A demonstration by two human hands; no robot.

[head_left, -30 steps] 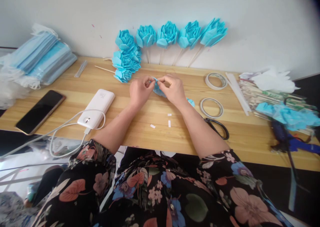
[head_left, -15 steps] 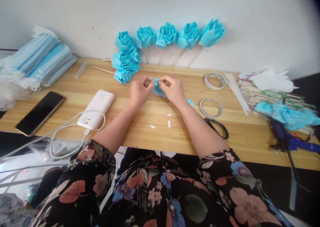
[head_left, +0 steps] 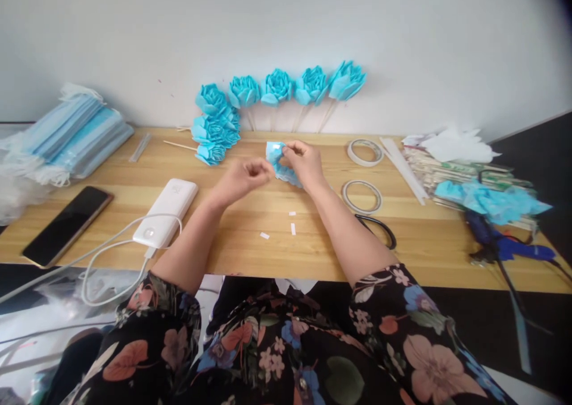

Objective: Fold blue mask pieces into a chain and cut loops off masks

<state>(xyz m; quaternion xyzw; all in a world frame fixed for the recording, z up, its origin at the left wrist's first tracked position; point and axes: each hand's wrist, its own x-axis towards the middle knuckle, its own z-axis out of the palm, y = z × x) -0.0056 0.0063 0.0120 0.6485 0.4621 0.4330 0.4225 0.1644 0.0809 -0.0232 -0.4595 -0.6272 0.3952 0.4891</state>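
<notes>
My right hand pinches a light blue crinkled piece between thumb and fingertips, above the middle of the table. To its left, my left hand is apart from the piece, its fingers curled together; whether something small is between the fingertips is too small to tell. Several blue flowers on thin sticks lean against the wall behind the hands, and more lie bunched at the left of that row. Small white strips lie on the wood in front of the hands.
At the left are blue masks, a phone and a white power bank with cable. Right of my hands lie tape rolls, black-handled scissors, white sticks, crumpled blue material and a blue glue gun.
My left hand has let go of the blue piece and moved left and down. My right hand still holds it. The camera view has shifted, so the background sits lower.
</notes>
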